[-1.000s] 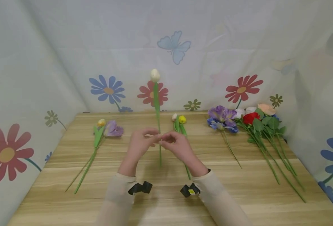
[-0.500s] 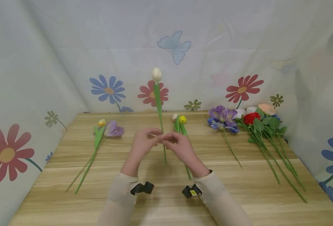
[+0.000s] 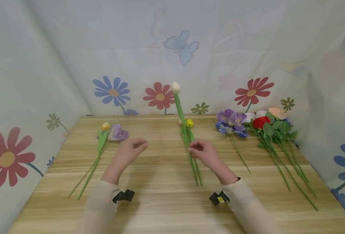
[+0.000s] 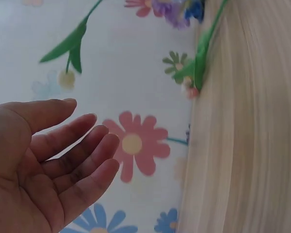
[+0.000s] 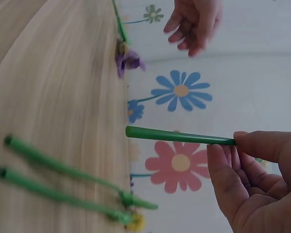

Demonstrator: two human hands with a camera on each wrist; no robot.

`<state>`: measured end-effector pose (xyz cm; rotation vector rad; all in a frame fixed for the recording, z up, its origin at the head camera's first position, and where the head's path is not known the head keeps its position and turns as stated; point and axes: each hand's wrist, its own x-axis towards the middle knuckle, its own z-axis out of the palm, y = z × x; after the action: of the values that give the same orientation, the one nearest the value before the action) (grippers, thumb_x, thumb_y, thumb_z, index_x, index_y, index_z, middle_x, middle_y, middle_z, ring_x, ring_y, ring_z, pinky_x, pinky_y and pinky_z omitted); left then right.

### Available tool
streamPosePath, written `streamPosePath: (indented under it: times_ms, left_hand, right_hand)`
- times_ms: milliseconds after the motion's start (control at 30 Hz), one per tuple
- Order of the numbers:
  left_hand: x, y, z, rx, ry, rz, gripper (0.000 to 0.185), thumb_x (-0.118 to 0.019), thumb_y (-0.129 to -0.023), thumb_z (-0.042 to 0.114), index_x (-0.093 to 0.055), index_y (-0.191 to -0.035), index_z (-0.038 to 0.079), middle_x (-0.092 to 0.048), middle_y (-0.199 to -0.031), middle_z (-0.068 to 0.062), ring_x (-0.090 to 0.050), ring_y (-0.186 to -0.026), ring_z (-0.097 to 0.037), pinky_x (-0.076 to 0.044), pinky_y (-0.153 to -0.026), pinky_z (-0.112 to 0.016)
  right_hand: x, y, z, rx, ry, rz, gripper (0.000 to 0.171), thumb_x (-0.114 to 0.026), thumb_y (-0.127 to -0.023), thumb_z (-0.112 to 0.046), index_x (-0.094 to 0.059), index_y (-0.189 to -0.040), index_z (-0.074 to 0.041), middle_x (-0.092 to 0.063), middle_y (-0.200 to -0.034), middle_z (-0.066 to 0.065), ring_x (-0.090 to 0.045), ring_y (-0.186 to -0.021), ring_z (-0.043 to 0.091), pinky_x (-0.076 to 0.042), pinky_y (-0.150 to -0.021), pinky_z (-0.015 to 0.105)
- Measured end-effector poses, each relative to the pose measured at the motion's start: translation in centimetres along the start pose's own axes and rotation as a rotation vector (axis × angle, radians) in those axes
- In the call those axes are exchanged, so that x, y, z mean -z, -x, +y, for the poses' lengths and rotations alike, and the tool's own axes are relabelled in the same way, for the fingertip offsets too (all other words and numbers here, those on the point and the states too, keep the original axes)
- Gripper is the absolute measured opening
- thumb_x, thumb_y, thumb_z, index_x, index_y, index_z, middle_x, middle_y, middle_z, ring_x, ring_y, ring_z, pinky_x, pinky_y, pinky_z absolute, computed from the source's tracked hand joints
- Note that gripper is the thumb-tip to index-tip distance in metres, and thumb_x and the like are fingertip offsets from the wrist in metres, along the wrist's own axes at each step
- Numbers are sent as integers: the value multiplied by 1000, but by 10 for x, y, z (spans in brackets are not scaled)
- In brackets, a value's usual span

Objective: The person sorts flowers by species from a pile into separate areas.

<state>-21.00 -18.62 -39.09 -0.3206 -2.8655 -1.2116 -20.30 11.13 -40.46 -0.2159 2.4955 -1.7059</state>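
Note:
My right hand (image 3: 205, 153) pinches the green stem of a white tulip (image 3: 175, 87) between thumb and fingertips. The tulip stands nearly upright, its bloom leaning slightly left. In the right wrist view the lower stem (image 5: 179, 136) juts out past my fingertips, away from the table. Beneath it on the wood lie a yellow tulip (image 3: 189, 123) and a pale tulip (image 3: 180, 122), the latter partly hidden behind the held one in the head view. My left hand (image 3: 127, 154) is held to the left with nothing in it, fingers loosely bent, as the left wrist view also shows.
On the table (image 3: 160, 208), a yellowish tulip (image 3: 105, 126) and a purple flower (image 3: 118, 132) lie at left. Purple and blue flowers (image 3: 230, 121) lie right of centre, beside a bunch with a red rose (image 3: 261, 122). A printed cloth (image 3: 131, 58) hangs behind.
My left hand has let go of the white tulip's stem and moved left. My right hand has carried the tulip rightward, over the two lying tulips, and its bloom sits lower.

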Motion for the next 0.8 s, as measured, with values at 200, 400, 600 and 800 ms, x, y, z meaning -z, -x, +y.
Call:
streamPosePath:
  times_ms: [200, 400, 600, 800]
  left_hand:
    - [22, 9, -22, 54, -58, -5, 38, -58, -105, 27, -67, -131, 1, -69, -132, -23, -64, -121, -45, -54, -100, -58]
    - [36, 15, -45, 70, -134, 41, 37, -59, -104, 24, -67, -130, -2, -67, -133, -25, -66, -115, -44, -56, -95, -57]
    - [42, 20, -66, 85, -198, 46, 34, -58, -104, 21, -68, -126, -3, -70, -124, -27, -69, -106, -43, -58, -89, -57]
    - [47, 25, -84, 93, -262, 42, 34, -58, -103, 21, -68, -123, -4, -73, -114, -28, -70, -99, -43, -58, -84, -56]
  right_hand:
    - [24, 8, 20, -64, 70, 1, 20, -62, -99, -4, -63, -112, 11, -69, -103, 22, -66, -86, 14, -64, -83, 43]
    - [43, 17, 36, -131, 110, -43, 24, -60, -100, -6, -61, -116, 12, -69, -105, 22, -67, -88, 14, -64, -83, 42]
    - [54, 22, 47, -188, 95, -73, 25, -59, -102, -6, -59, -118, 12, -68, -106, 22, -66, -83, 11, -64, -81, 37]
    - [58, 23, 54, -226, 76, -101, 24, -58, -102, -4, -58, -116, 15, -68, -96, 15, -64, -73, 9, -64, -75, 32]
